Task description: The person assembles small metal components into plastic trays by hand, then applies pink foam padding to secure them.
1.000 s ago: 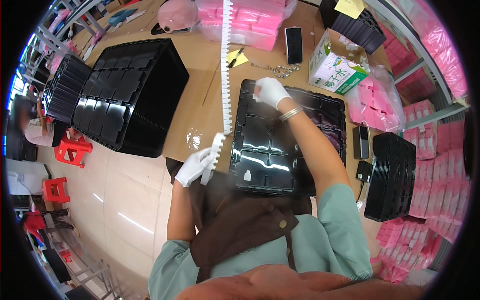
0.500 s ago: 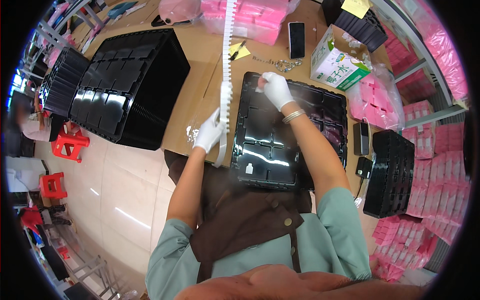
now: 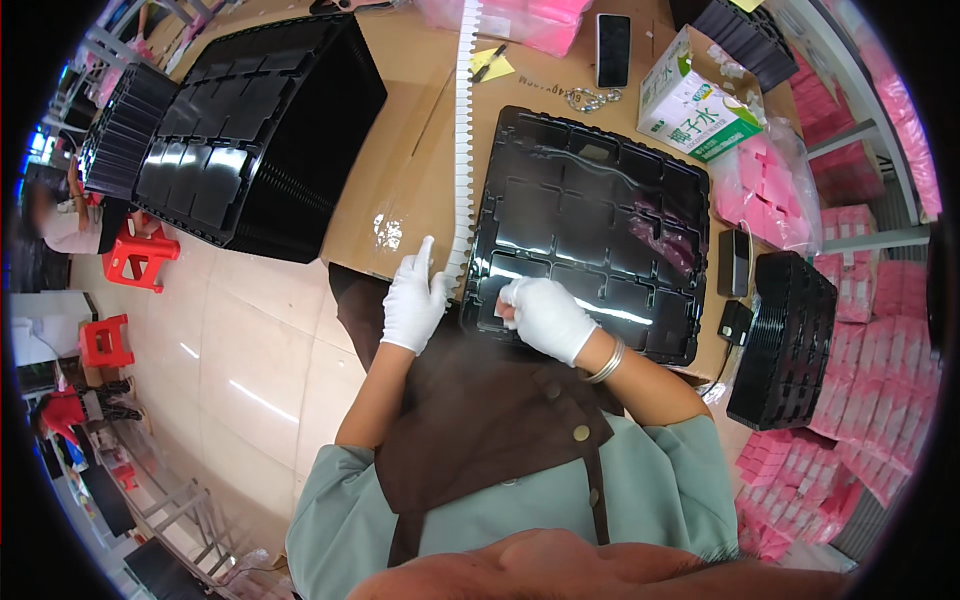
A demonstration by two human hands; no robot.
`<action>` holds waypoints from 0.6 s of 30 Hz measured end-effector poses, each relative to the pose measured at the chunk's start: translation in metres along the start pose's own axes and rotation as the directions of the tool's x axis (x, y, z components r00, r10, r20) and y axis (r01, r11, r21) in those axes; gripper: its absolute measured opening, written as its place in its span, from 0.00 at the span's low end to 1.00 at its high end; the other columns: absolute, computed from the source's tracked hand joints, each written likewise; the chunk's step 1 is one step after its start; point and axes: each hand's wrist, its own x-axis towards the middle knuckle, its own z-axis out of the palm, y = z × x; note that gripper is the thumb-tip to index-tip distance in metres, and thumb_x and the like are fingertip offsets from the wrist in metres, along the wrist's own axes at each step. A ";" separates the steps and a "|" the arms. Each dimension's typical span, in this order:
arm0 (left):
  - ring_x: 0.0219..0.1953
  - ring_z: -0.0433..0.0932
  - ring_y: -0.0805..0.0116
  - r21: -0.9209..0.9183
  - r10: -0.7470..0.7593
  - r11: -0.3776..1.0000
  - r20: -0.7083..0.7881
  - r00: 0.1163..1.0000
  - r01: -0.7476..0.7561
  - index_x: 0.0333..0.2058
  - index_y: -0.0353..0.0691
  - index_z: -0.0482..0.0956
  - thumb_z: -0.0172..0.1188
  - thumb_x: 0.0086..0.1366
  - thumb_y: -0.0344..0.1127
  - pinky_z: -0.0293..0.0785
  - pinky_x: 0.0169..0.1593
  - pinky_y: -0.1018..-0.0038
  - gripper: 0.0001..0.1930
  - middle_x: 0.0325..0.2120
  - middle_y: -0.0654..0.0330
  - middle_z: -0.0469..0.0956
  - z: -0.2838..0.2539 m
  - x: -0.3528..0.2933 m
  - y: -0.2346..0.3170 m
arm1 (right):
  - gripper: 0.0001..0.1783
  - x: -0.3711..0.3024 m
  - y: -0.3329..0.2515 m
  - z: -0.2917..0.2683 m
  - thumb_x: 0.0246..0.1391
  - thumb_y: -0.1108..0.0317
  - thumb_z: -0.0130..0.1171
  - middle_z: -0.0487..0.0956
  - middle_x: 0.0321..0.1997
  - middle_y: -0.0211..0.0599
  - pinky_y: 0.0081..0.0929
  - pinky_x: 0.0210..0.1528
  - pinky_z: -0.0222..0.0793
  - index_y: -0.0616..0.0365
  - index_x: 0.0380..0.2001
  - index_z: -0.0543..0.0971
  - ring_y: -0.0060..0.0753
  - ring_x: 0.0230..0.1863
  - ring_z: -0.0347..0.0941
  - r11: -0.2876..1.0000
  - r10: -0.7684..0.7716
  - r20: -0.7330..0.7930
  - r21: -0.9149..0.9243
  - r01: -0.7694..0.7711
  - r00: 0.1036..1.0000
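Note:
A glossy black plastic tray (image 3: 600,200) with rectangular compartments lies in front of me. My right hand (image 3: 550,320), in a white glove with fingertips showing, is closed in a pinch over the tray's near left corner. A bit of white shows by those fingertips, but I cannot make out what they hold. Left of the tray runs a long white strip (image 3: 463,150) with notched edges. Beside the strip's near end, my gloved left hand (image 3: 413,300) is open, its index finger stretched out over the cardboard-covered table (image 3: 385,200).
A tall stack of black trays (image 3: 270,130) stands at the left, a smaller stack (image 3: 785,340) at the right. Around the far side are a phone (image 3: 613,50), a bracelet (image 3: 592,99), an open carton (image 3: 700,100) and bagged pink pieces (image 3: 768,190). Red stools (image 3: 140,255) stand on the floor.
My right hand has come from the tray's far left corner to its near left corner. My left hand has let go of the white strip and opened beside it. The view has shifted slightly.

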 end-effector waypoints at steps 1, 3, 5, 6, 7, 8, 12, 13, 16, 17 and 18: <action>0.48 0.73 0.53 0.002 0.000 1.000 -0.002 1.000 0.000 0.63 0.38 0.59 0.54 0.63 0.35 0.70 0.51 0.62 0.30 0.48 0.50 0.71 0.001 -0.002 -0.003 | 0.08 0.000 -0.002 -0.003 0.47 0.81 0.50 0.79 0.29 0.49 0.35 0.35 0.74 0.64 0.30 0.77 0.45 0.32 0.79 0.999 -0.016 0.064 0.032 0.014 0.998; 0.50 0.71 0.50 0.103 0.087 0.992 -0.091 0.992 -0.077 0.62 0.38 0.61 0.53 0.62 0.33 0.69 0.54 0.61 0.29 0.49 0.48 0.70 0.002 -0.010 -0.009 | 0.07 -0.002 -0.003 -0.003 0.47 0.80 0.50 0.79 0.30 0.49 0.36 0.35 0.74 0.64 0.30 0.77 0.46 0.32 0.79 0.998 -0.032 0.125 0.063 0.024 0.992; 0.51 0.71 0.49 0.079 0.116 0.991 -0.145 0.983 -0.105 0.61 0.38 0.61 0.53 0.62 0.33 0.68 0.54 0.61 0.28 0.50 0.48 0.69 0.002 -0.013 -0.010 | 0.07 -0.002 -0.003 0.001 0.48 0.80 0.50 0.79 0.30 0.50 0.36 0.36 0.74 0.64 0.29 0.77 0.46 0.32 0.79 0.987 0.139 -0.041 0.093 -0.134 0.989; 0.51 0.70 0.49 0.058 0.139 0.990 -0.200 0.970 -0.129 0.61 0.38 0.62 0.53 0.63 0.33 0.68 0.55 0.62 0.27 0.51 0.48 0.69 0.002 -0.015 -0.010 | 0.06 0.000 -0.005 0.000 0.47 0.79 0.51 0.79 0.31 0.51 0.37 0.37 0.74 0.64 0.29 0.77 0.47 0.34 0.79 0.984 0.151 0.003 0.099 -0.151 0.989; 0.51 0.70 0.49 0.057 0.137 0.990 -0.201 0.970 -0.128 0.61 0.38 0.62 0.53 0.63 0.33 0.68 0.55 0.62 0.27 0.51 0.48 0.69 0.000 -0.016 -0.008 | 0.06 0.001 -0.006 0.000 0.47 0.79 0.51 0.79 0.31 0.51 0.37 0.37 0.74 0.64 0.29 0.77 0.47 0.34 0.79 0.984 0.151 0.004 0.098 -0.151 0.989; 0.52 0.70 0.50 0.023 0.113 0.994 -0.225 0.968 -0.111 0.60 0.38 0.63 0.53 0.63 0.33 0.67 0.55 0.62 0.26 0.51 0.48 0.69 -0.003 -0.018 -0.003 | 0.06 0.002 -0.006 0.001 0.47 0.80 0.51 0.79 0.30 0.51 0.38 0.37 0.73 0.64 0.28 0.77 0.48 0.35 0.79 0.988 0.130 -0.010 0.085 -0.128 0.991; 0.53 0.70 0.50 -0.036 0.084 0.995 -0.278 0.957 -0.097 0.59 0.38 0.66 0.54 0.64 0.33 0.67 0.56 0.63 0.24 0.51 0.48 0.69 -0.007 -0.016 -0.005 | 0.04 0.001 -0.003 0.004 0.47 0.80 0.51 0.77 0.26 0.50 0.38 0.35 0.72 0.64 0.26 0.76 0.51 0.32 0.76 0.999 0.039 -0.066 0.027 -0.037 0.997; 0.53 0.70 0.50 -0.038 0.087 0.994 -0.280 0.956 -0.101 0.59 0.38 0.66 0.54 0.64 0.33 0.67 0.56 0.63 0.24 0.51 0.48 0.69 -0.008 -0.016 -0.006 | 0.04 0.000 -0.001 0.004 0.47 0.80 0.51 0.77 0.26 0.50 0.38 0.35 0.72 0.64 0.26 0.76 0.51 0.32 0.76 0.999 0.039 -0.069 0.024 -0.038 0.997; 0.53 0.70 0.50 -0.079 0.073 0.991 -0.319 0.945 -0.104 0.56 0.36 0.68 0.56 0.63 0.33 0.66 0.57 0.63 0.22 0.50 0.47 0.70 -0.011 -0.015 -0.010 | 0.03 -0.004 0.009 0.005 0.44 0.81 0.51 0.75 0.24 0.47 0.34 0.31 0.69 0.63 0.22 0.73 0.47 0.27 0.73 0.990 -0.004 -0.110 0.143 0.019 0.994; 0.53 0.69 0.50 -0.058 0.126 0.986 -0.341 0.931 -0.155 0.56 0.35 0.68 0.56 0.63 0.33 0.66 0.57 0.62 0.22 0.49 0.46 0.70 -0.010 -0.014 -0.018 | 0.03 -0.001 0.007 0.003 0.44 0.81 0.51 0.75 0.24 0.47 0.34 0.31 0.69 0.63 0.22 0.73 0.47 0.27 0.73 0.991 0.000 -0.117 0.135 0.016 0.993; 0.53 0.69 0.49 -0.059 0.128 0.986 -0.347 0.929 -0.157 0.55 0.35 0.69 0.56 0.63 0.32 0.66 0.57 0.62 0.22 0.49 0.46 0.70 -0.012 -0.014 -0.020 | 0.04 0.005 0.008 -0.004 0.44 0.82 0.50 0.74 0.24 0.46 0.33 0.31 0.69 0.63 0.22 0.73 0.45 0.26 0.73 0.982 -0.010 -0.223 0.183 0.052 0.975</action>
